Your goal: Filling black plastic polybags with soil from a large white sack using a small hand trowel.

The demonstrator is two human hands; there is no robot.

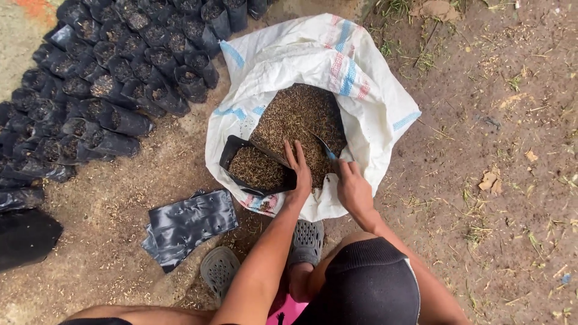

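Note:
My left hand (298, 173) holds the near rim of a small black plastic nursery bag (232, 155), which is held open and filled with brown husk mix. The bag leans on the edge of a big white woven sack (361, 102) that lies open on the ground. Inside the sack is a heap of the same brown husk mix (298, 114). My right hand (352, 188) is shut on a small trowel (325, 149) with a blue handle. Its blade points into the mix, just right of the black bag.
Several filled black nursery bags (114, 66) stand packed together at the top left. A stack of flat black bags (186, 222) lies on the dirt beside my feet in grey clogs (220, 271). Something pink (289, 310) is under me. Bare soil with scattered straw lies to the right.

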